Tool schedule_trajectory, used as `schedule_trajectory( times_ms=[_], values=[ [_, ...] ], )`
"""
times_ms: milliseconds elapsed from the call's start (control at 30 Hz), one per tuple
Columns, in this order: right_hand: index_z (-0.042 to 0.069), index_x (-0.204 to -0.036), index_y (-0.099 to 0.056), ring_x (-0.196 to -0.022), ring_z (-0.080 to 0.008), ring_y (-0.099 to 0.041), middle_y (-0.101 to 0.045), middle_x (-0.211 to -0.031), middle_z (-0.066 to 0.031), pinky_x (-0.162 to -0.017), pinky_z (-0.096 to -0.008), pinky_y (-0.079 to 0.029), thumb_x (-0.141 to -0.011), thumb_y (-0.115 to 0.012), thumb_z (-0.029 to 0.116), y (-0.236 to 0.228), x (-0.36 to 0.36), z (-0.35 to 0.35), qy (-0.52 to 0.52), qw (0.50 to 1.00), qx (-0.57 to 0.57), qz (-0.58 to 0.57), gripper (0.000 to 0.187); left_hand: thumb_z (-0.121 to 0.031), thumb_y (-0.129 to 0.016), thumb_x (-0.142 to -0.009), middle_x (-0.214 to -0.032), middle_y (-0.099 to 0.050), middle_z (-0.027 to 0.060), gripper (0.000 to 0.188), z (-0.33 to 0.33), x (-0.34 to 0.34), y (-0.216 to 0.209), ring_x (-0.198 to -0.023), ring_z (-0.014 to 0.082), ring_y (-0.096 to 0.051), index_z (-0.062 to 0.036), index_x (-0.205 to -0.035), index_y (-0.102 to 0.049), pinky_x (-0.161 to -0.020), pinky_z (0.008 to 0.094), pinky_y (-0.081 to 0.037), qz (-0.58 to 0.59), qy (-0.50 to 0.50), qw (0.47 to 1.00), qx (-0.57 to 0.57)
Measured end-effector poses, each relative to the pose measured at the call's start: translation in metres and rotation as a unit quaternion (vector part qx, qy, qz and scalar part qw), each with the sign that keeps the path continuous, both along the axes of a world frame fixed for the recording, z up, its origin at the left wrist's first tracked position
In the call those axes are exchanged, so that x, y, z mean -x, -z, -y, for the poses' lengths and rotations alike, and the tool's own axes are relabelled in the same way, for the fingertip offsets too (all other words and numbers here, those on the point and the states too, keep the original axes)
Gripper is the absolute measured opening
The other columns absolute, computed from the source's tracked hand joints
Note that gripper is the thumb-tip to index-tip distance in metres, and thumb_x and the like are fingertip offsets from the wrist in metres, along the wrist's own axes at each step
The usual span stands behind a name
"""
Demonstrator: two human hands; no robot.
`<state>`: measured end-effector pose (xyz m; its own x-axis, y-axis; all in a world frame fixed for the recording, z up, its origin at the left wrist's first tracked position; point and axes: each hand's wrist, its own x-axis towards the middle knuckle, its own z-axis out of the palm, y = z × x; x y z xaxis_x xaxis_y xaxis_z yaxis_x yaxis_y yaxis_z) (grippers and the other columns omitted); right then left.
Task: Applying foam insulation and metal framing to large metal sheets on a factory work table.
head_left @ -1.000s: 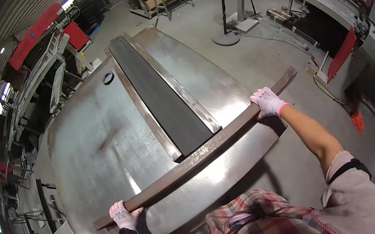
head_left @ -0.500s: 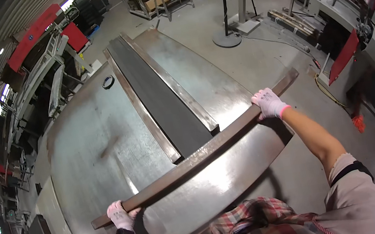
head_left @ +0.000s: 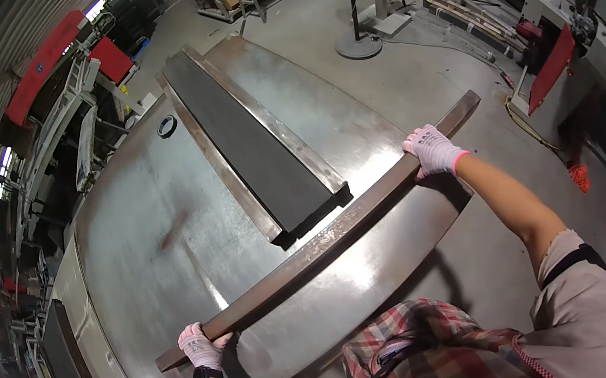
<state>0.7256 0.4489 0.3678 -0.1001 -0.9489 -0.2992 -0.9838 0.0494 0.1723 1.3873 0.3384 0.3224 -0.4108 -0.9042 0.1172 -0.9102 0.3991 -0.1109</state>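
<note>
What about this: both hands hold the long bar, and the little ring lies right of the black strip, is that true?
No: the head view shows the little ring left of the black strip. Both hands do hold the long bar.

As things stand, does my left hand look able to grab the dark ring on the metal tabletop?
Probably not: your left hand grips the metal bar, and the dark ring lies well beyond it, toward the far edge of the metal tabletop.

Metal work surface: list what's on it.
A dark strip between two metal bars, plus a dark ring. Left hand and right hand hold a long bar over the near part. The strip hides what is beneath.
</note>
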Motion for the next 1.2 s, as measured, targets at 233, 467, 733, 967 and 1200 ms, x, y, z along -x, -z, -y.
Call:
schedule_trajectory(
  times_ms=[233,467,733,967,1200],
  values=[
    [0.010,-0.109,-0.059,-0.104,-0.0256,-0.056,-0.060,-0.105,-0.0093,-0.090,-0.0360,-0.042,-0.061,-0.078,0.048,0.011,0.005,0.025,0.019,1.000,0.012,-0.009,0.064,-0.064,-0.075,-0.045,-0.093,-0.056,0.0113,0.080,0.048,0.024,-0.008,-0.093,0.0312,-0.053,-0.0055,-0.096,-0.054,-0.085,0.0423,-0.040,0.016,-0.030,0.999,-0.019],
    [0.010,-0.108,-0.057,-0.105,-0.0246,-0.055,-0.060,-0.104,-0.0100,-0.089,-0.0363,-0.042,-0.060,-0.078,0.045,0.006,0.009,0.054,0.014,1.000,0.016,-0.005,0.063,-0.057,-0.078,-0.047,-0.092,-0.056,0.0116,0.079,0.057,0.011,-0.003,-0.093,0.0320,-0.053,-0.0046,-0.100,-0.053,-0.087,0.0443,-0.039,-0.006,0.036,0.999,0.031],
    [0.010,-0.109,-0.057,-0.107,-0.0261,-0.052,-0.059,-0.105,-0.0116,-0.090,-0.0365,-0.038,-0.059,-0.078,0.042,0.008,0.009,0.064,0.003,0.998,0.060,0.024,0.063,-0.057,-0.079,-0.046,-0.091,-0.057,0.0129,0.080,0.080,0.022,-0.013,-0.090,0.0340,-0.054,-0.0035,-0.099,-0.053,-0.083,0.0448,-0.042,-0.014,0.010,1.000,0.010],
    [0.011,-0.104,-0.058,-0.104,-0.0263,-0.054,-0.059,-0.104,-0.0083,-0.089,-0.0367,-0.041,-0.060,-0.079,0.041,-0.004,0.015,0.095,0.022,0.999,0.033,0.013,0.057,-0.062,-0.077,-0.043,-0.092,-0.058,0.0141,0.081,0.117,0.037,-0.021,-0.091,0.0339,-0.054,-0.0038,-0.094,-0.054,-0.082,0.0433,-0.042,-0.005,-0.022,0.999,-0.035],
    [0.006,-0.114,-0.056,-0.109,-0.0267,-0.052,-0.058,-0.110,-0.0120,-0.093,-0.0381,-0.039,-0.066,-0.071,0.058,-0.009,0.002,0.040,0.007,0.997,-0.060,0.048,0.071,-0.049,-0.081,-0.052,-0.102,-0.056,0.0164,0.082,0.049,0.019,-0.030,-0.100,0.0341,-0.052,-0.0014,-0.111,-0.050,-0.090,0.0427,-0.041,0.072,-0.030,0.984,-0.160]
  ],
)
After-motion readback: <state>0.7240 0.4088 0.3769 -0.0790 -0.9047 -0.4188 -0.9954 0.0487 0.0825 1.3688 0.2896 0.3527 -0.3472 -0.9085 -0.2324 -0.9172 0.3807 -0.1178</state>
